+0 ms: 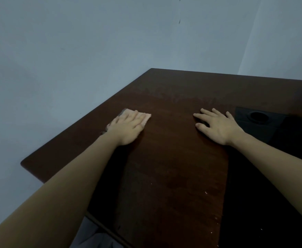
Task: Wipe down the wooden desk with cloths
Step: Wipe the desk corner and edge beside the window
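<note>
Table [173,158]: dark brown wood, one corner set against a pale wall.
On it, left: pink cloth [143,117] — flat under the left hand [127,128].
On it, right: right hand [216,126], fingers spread (palm down).
Inset: black grommet panel [257,117] — far right.

Both arms reach forward; left hand [127,127] lies flat, fingers straight; right hand [216,125] flat, fingers spread.

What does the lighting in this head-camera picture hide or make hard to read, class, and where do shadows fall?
Head view: dim, bluish light overall; the arms cast dark shadows across the near desk; the black grommet panel at right nearly merges into darkness; the pale cloth under the left hand stands out, slightly soft; the right hand lies flat; wide-angle bending skews the desk edges.
</note>
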Motion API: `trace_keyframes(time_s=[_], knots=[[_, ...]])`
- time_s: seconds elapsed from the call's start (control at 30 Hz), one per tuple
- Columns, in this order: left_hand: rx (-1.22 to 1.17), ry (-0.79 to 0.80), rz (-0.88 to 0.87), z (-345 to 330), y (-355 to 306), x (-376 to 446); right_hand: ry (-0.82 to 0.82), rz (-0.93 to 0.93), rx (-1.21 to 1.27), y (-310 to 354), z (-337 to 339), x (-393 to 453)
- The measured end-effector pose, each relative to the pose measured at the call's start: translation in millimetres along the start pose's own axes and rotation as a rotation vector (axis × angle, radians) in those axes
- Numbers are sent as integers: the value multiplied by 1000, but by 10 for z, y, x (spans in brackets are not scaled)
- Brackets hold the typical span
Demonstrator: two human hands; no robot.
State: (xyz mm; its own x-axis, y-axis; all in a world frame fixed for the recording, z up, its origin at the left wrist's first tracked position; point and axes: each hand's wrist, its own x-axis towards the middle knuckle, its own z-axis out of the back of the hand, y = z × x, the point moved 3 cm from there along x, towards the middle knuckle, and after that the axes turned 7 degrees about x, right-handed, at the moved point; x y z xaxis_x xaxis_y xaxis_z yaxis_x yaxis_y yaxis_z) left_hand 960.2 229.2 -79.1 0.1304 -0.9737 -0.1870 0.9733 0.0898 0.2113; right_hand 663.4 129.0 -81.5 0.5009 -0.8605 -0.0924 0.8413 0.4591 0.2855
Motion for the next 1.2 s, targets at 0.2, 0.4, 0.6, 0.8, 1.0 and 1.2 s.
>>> trace_keyframes(time_s=[0.2, 0.4, 0.6, 0.8, 1.0, 1.2], knots=[[19, -94, -377, -52, -458, -713, 7, 7, 0, 5, 15, -23], [98, -101, -250, -164, 69, -816, -2, 15, 5, -18, -6, -14], [-34, -6, 65, -115, 209, -183, -8, 16, 10, -4, 0, -1], [11, -39, -200, 11, -606, -343, -12, 21, 7, 5, 5, -24], [-64, -102, -431, -51, -731, -956, -13, 26, 12, -3, 11, -46], [87, -38, -249, -77, -216, -716, -14, 38, 27, -5, 16, -39]])
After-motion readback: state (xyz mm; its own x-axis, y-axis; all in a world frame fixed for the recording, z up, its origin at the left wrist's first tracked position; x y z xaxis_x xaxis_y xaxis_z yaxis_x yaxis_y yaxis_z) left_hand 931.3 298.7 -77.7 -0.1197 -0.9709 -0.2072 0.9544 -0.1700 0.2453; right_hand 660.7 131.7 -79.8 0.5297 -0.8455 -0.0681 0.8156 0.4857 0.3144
